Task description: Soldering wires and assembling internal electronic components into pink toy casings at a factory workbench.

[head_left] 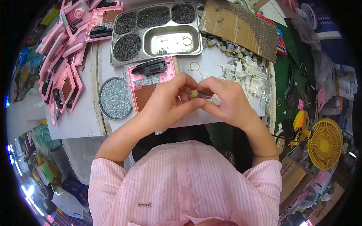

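Pinching a small part between both hands above the bench

Pinching a small round tan-grey part (194, 93) between the fingertips of both hands, the person holds it just above the near edge of the white worktop (94, 124). The left hand (169, 98) closes thumb and forefinger on it from one side; the right hand (225, 101) meets it from the other, fingers together on the same piece and on a thin dark stub beside it. It looks like a fitting step, two tiny pieces being joined, and the next move would call for fine alignment and a steady squeeze.

Just behind the hands lies an open pink plastic casing with a black mechanism (150, 77). A round tin of silvery screws (115, 98) sits to its left, a compartmented steel tray of dark springs (156, 32) behind, and a heap of white plastic clips (245, 73) to the right. Stacked pink casings (62, 60) crowd the left edge. A yellow fan (325, 143) stands on the cluttered floor.
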{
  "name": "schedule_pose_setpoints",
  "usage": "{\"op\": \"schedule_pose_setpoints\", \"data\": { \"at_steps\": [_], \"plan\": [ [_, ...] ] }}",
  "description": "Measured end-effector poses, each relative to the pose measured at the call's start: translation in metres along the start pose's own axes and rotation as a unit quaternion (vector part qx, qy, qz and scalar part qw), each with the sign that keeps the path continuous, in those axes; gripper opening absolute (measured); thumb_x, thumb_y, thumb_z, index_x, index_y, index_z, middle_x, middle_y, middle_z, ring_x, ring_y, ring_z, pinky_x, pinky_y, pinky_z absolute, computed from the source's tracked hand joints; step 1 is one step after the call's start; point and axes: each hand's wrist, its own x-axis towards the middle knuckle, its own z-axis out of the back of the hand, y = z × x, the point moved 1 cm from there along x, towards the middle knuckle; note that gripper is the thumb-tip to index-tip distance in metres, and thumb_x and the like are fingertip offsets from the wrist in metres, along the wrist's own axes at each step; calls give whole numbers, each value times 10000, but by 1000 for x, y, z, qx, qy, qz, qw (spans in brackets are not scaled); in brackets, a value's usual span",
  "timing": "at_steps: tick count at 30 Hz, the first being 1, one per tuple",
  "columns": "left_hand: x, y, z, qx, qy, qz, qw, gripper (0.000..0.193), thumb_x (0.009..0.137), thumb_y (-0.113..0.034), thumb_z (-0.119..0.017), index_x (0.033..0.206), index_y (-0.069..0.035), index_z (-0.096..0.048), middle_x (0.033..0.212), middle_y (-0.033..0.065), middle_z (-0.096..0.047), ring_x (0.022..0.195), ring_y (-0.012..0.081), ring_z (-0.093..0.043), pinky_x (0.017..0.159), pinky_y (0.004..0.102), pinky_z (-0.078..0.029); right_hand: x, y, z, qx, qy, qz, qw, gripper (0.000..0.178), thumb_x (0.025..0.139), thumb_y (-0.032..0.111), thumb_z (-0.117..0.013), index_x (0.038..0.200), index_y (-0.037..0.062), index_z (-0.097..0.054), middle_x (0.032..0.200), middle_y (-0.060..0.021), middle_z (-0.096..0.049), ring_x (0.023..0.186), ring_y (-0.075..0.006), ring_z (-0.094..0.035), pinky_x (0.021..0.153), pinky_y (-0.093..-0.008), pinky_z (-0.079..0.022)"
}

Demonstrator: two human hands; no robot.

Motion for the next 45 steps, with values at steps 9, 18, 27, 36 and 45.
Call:
{"op": "schedule_pose_setpoints", "data": {
  "at_steps": [9, 18, 27, 36, 45],
  "plan": [
    [45, -21, -33, -175, 192, 86, 962, 256, 1043, -278, -597, 950, -41, -575, 767, 17, -633, 574, 76, -581, 481, 220, -442, -79, -6, -3, 361, -283, -111, 882, 228, 842, -43, -760, 1025, -20, -626, 897, -117, -712, 786, -198, -713, 706, -304, -580],
    [278, 29, -30, 441, -146, -253, 849, 257, 898, -301, -665, 1009, -80, -738, 879, 148, -737, 871, 334, -717, 793, 455, -573, -91, -66, 21, 514, -312, -96, 794, 200, 883, -81, -682, 1030, 0, -574, 929, -82, -624, 714, -170, -639, 663, -292, -560],
    [271, 10, -41, 555, -93, -264, 783, 212, 869, -226, -603, 860, -61, -737, 925, 178, -718, 887, 361, -711, 795, 471, -570, -101, -79, 33, 552, -226, -196, 778, 391, 925, -12, -662, 1302, -30, -562, 950, -108, -665, 763, -150, -666, 667, -260, -574],
    [267, 6, -33, 465, -177, -311, 810, 169, 868, -192, -630, 858, -60, -735, 836, 198, -719, 820, 393, -711, 770, 486, -566, -126, -65, 21, 377, -206, -277, 859, 151, 947, 48, -683, 1069, -40, -694, 899, -122, -734, 759, -143, -686, 697, -254, -550],
    [132, -70, 2, -5, -104, -203, 974, 145, 933, -53, -668, 1030, 47, -712, 910, 121, -739, 765, 149, -692, 688, 251, -558, -81, -35, 14, 44, -112, -191, 974, 131, 898, 69, -724, 1015, 10, -724, 903, -37, -712, 789, -108, -657, 654, -261, -521]
  ]
}}
